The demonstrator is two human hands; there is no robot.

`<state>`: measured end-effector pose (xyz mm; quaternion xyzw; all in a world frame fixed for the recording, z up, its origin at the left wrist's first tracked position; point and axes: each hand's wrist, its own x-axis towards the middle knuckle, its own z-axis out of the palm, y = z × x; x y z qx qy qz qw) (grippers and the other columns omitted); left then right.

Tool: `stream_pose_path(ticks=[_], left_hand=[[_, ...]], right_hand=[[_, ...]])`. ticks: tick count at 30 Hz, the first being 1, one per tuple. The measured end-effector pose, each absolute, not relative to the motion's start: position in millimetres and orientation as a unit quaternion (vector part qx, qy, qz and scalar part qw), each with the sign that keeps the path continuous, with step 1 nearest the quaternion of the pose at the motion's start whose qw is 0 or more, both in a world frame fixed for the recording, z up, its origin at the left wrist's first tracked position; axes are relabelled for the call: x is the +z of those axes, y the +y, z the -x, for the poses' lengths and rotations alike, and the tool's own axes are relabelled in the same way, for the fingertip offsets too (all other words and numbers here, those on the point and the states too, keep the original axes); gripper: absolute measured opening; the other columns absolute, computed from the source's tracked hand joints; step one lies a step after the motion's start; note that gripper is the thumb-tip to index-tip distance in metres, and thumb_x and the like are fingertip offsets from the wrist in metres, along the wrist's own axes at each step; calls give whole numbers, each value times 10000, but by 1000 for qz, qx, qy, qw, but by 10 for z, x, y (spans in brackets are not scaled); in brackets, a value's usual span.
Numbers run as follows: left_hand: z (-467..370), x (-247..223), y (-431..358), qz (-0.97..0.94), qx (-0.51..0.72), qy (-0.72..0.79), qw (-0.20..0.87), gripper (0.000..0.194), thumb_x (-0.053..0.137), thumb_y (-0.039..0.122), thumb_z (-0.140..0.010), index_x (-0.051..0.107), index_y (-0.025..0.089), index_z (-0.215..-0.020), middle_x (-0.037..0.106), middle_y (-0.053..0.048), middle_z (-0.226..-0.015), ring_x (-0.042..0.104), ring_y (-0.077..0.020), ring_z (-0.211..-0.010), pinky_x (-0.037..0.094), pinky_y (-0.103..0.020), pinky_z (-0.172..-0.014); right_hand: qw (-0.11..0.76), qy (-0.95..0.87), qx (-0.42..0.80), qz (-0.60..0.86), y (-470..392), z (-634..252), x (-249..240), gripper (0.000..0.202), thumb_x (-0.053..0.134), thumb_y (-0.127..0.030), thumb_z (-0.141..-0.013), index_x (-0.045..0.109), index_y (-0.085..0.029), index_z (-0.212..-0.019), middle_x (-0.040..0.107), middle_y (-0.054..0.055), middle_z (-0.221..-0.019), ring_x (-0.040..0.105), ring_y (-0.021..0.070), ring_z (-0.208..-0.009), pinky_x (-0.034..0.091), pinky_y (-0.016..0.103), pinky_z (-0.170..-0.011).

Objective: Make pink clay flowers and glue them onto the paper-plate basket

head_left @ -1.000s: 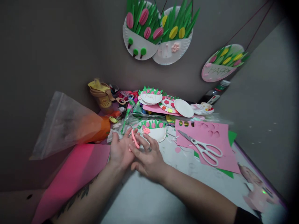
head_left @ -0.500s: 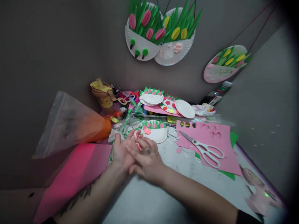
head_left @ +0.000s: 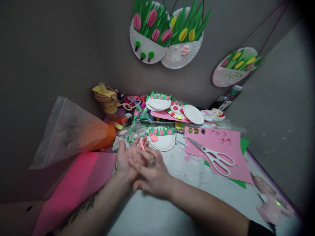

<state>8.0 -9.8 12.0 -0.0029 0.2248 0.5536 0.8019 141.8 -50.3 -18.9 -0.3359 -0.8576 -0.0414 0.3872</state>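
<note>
My left hand (head_left: 128,160) lies palm up over the white table, its fingers spread. Across it rests my right hand (head_left: 155,172), palm down with fingers extended over the left palm and fingers. A thin coral-pink strip (head_left: 142,143) of soft-looking material sticks out between the two hands, lying on the left fingers; its lower end is hidden under the right fingers. Just beyond the hands sits a half paper plate (head_left: 163,143) with green paper grass, pink paper tulips and a coral flower.
White-handled scissors (head_left: 216,159) lie on pink paper (head_left: 233,144) at the right. A plastic bag with orange contents (head_left: 81,131) stands left, near a lidded cup (head_left: 107,103). Decorated plates (head_left: 159,104) crowd the back. More plates (head_left: 150,46) hang on the wall.
My right hand has shifted slightly over the left palm, toward me. The pink strip now shows straighter and points up between the fingers. The view has moved a little.
</note>
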Motion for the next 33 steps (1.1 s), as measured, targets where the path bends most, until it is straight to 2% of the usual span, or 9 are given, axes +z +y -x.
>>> stream_pose_path(ticks=[4,9,14,18,23,26,29,33], left_hand=[[-80,123,-104,-2,554,232,799,584,285,640,-876,550,151,-1052,606,-153,-1100,629,-258,-912,537,-423,-732],[-95,166,-107,-1,560,231,796,585,275,644,-877,563,160,-1035,613,-139,-1085,636,-232,-864,540,-399,-725],[-85,159,-101,-8,574,215,790,575,289,635,-879,564,153,-1029,612,-145,-1081,634,-235,-877,540,-389,-724],[-78,153,-104,-5,552,219,804,585,281,644,-875,558,160,-1049,612,-138,-1079,631,-236,-865,540,-396,-712],[-80,171,-108,-17,572,208,793,566,302,635,-876,559,156,-1034,610,-141,-1078,628,-234,-878,540,-376,-696],[-89,175,-116,-16,558,211,802,571,307,639,-874,558,164,-1068,613,-133,-1078,630,-227,-853,541,-378,-690],[-96,177,-123,-6,542,227,809,574,321,626,-876,550,152,-1104,610,-147,-1095,629,-240,-865,538,-415,-728],[-86,164,-114,-19,570,199,797,542,340,614,-877,561,161,-1076,615,-136,-1075,627,-231,-880,539,-370,-699]], right_hand=[[361,-845,-44,392,-498,-1407,-200,661,522,-678,-800,577,-215,-1269,424,122,-1380,325,313,-1239,345,450,-1019],[382,-849,-55,361,-508,-1414,-222,658,515,-717,-775,589,-270,-1251,433,93,-1373,329,304,-1236,364,446,-1008],[380,-842,-54,378,-509,-1421,-220,602,495,-651,-835,597,-219,-1242,457,115,-1354,341,308,-1231,358,461,-1011],[389,-850,-56,352,-513,-1413,-220,647,473,-695,-817,580,-236,-1260,469,108,-1345,333,305,-1235,366,453,-1004],[391,-846,-51,360,-527,-1422,-220,533,513,-583,-862,596,-213,-1236,492,115,-1306,362,297,-1208,366,454,-994],[392,-855,-48,337,-532,-1421,-223,548,513,-591,-857,580,-222,-1258,506,104,-1287,362,292,-1204,374,442,-990],[381,-843,-45,376,-527,-1426,-229,545,524,-567,-860,578,-204,-1263,478,118,-1324,356,302,-1210,366,451,-997],[388,-849,-63,353,-542,-1424,-227,523,525,-567,-861,580,-235,-1261,526,100,-1269,377,290,-1185,377,440,-975]])
